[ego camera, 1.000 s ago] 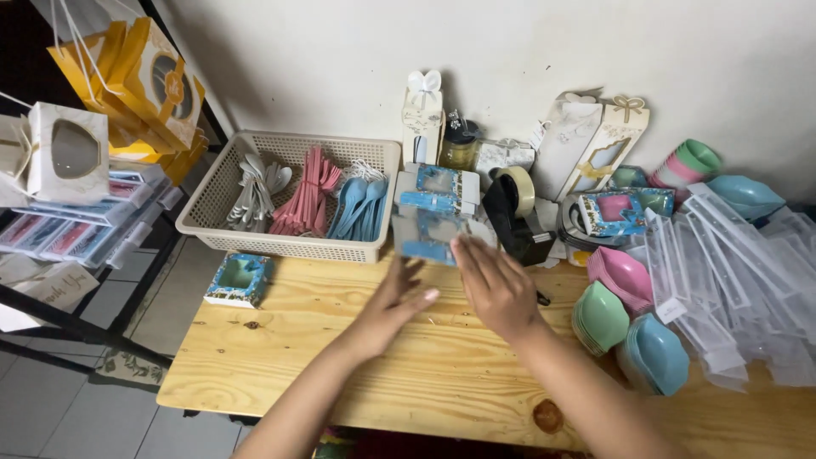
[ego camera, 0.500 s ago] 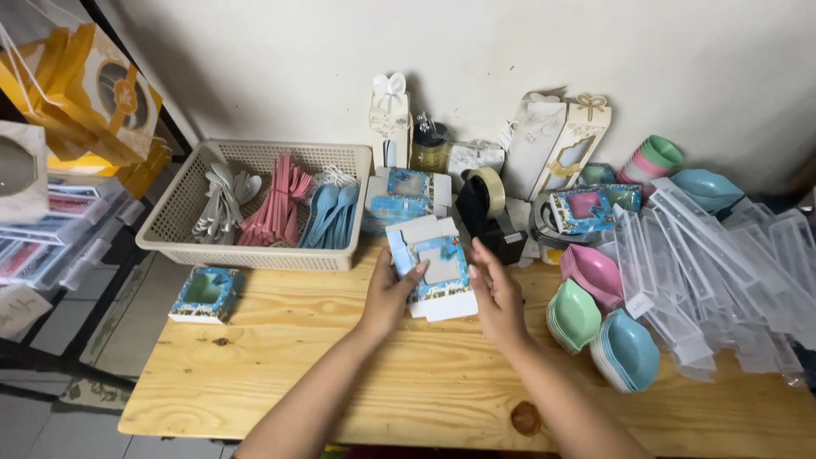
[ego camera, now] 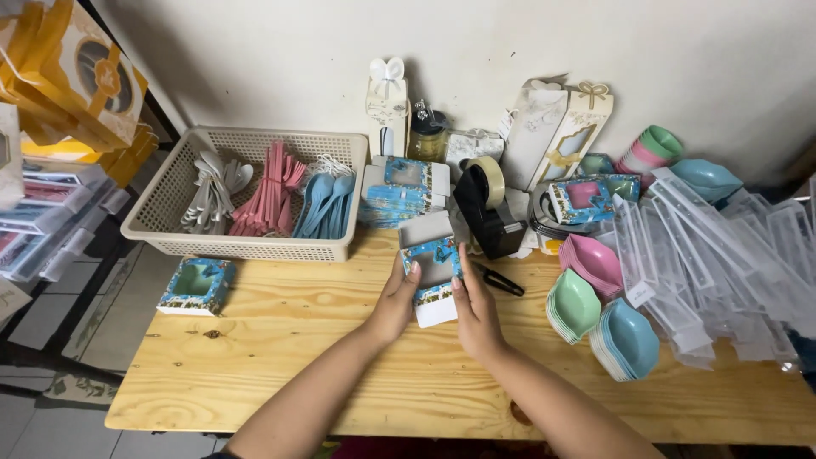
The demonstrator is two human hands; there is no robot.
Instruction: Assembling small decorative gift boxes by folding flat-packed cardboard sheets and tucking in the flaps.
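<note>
Pine desk, pale, one dark knot near the front edge. Both hands at centre on one small blue patterned window box, flat-ish, white flaps showing top & bottom, held just above the desk.

L hand: fingers curled round the box's left edge, thumb on top. R hand: fingers closed on the right edge, thumb pressing the face. Both grip the box; neither is spread.

Step in hand, by my read: folding/squaring the box up from flat. Next move prob. calls for tucking the white end flap w/o creasing the clear window — light, even pressure from both sides.

Counts:
- 1 finished blue box, left on the desk, well apart from the hands.
- 1 beige mesh basket w/ 3 bunches of plastic spoons: white, pink, blue.
- 1 black tape dispenser, just behind the hands.
- 3 stacks of leaf-shaped dishes: pink, green, blue; exact no. per stack can't tell.
- Stack of flat blue boxes behind, count unclear.
- Clear plastic cases, heaped right, too jumbled to count.
</note>
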